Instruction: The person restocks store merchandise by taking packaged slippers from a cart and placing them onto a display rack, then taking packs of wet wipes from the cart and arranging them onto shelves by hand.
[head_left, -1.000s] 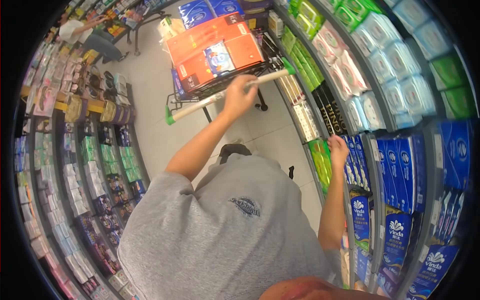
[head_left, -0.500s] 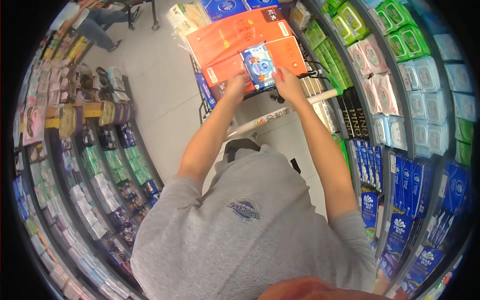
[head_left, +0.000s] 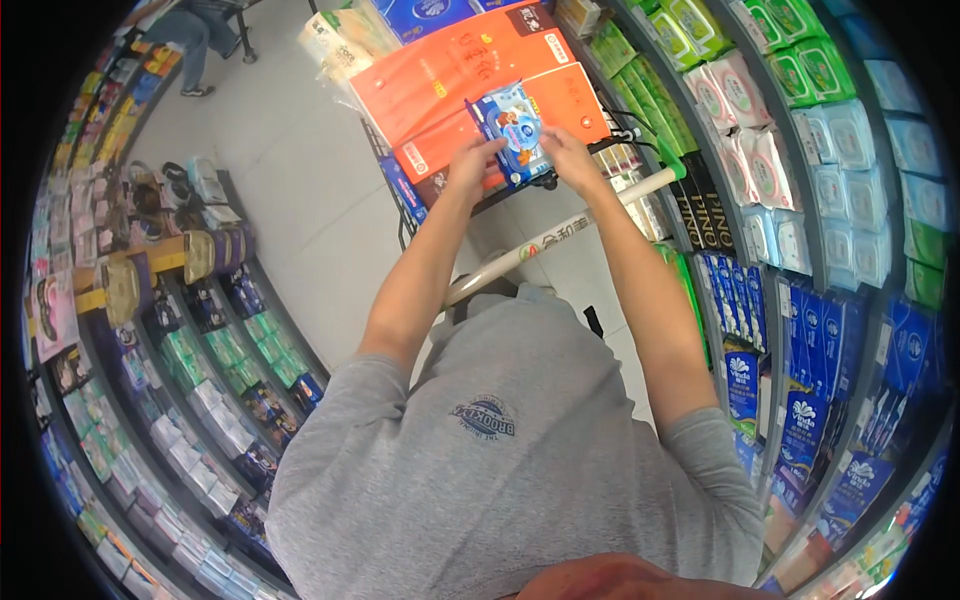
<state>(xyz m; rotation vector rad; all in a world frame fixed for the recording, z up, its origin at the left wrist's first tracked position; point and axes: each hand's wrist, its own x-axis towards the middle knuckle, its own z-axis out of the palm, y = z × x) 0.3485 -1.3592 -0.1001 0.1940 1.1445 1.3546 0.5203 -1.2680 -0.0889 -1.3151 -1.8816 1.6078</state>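
A blue and white pack of wipes (head_left: 516, 132) is held up above the shopping cart, its printed face toward me. My left hand (head_left: 472, 166) grips its left edge with the fingers closed. On the opposite edge my right hand (head_left: 570, 158) pinches the pack, thumb on the near side. Behind the pack lie large orange-red boxes (head_left: 440, 85) stacked in the cart. The cart's pale handle bar (head_left: 560, 233) runs below my forearms, touched by neither hand.
Shelves on the right hold green wipes packs (head_left: 815, 75), pink packs (head_left: 735, 92) and blue tissue packs (head_left: 815, 345). A left shelf carries small packaged goods (head_left: 190, 355). Grey tiled floor (head_left: 300, 200) lies between. Another person's legs (head_left: 195, 45) show at upper left.
The pack has shifted slightly left and tilted a little, still between both hands. The cart handle sits slightly lower at its left end, and the view has moved slightly.
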